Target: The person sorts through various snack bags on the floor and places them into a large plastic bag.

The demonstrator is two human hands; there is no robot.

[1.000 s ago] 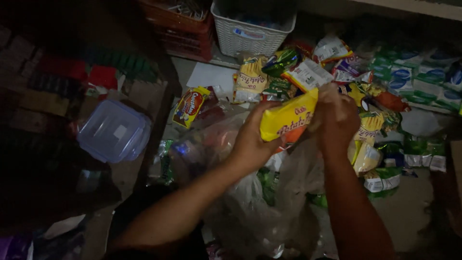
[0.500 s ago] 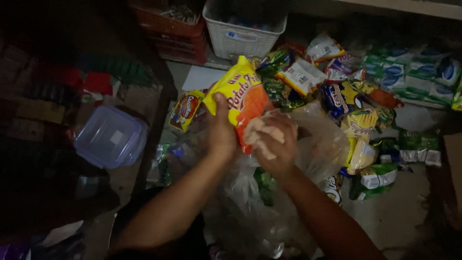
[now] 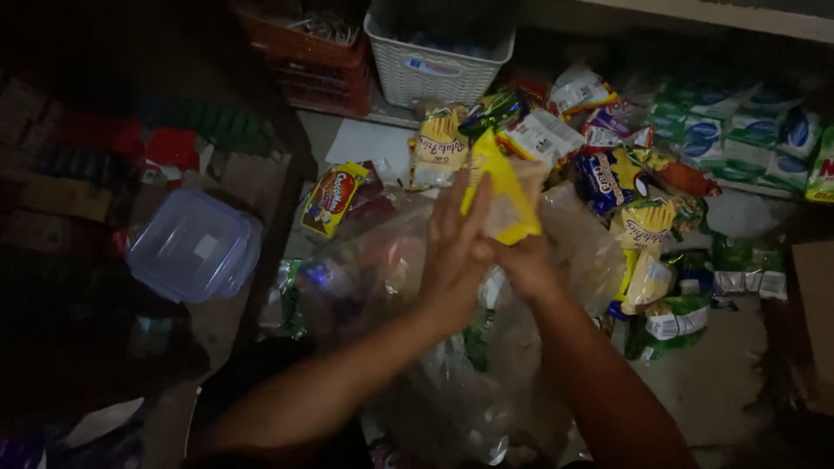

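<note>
A yellow snack packet stands on edge above a large clear plastic bag, pinched between both my hands. My left hand lies flat against the packet's left side with its fingers stretched upward. My right hand grips the packet from below and from the right. The clear bag sits under my forearms and holds several packets, dim and hard to make out.
Many snack packets lie scattered on the floor ahead and to the right. A white plastic basket stands at the back, next to a red crate. A clear lidded box rests at the left on dark stacked goods.
The yellow packet has turned from face-on to edge-on and come lower between my hands, over the clear bag. My left hand has flattened against it.
</note>
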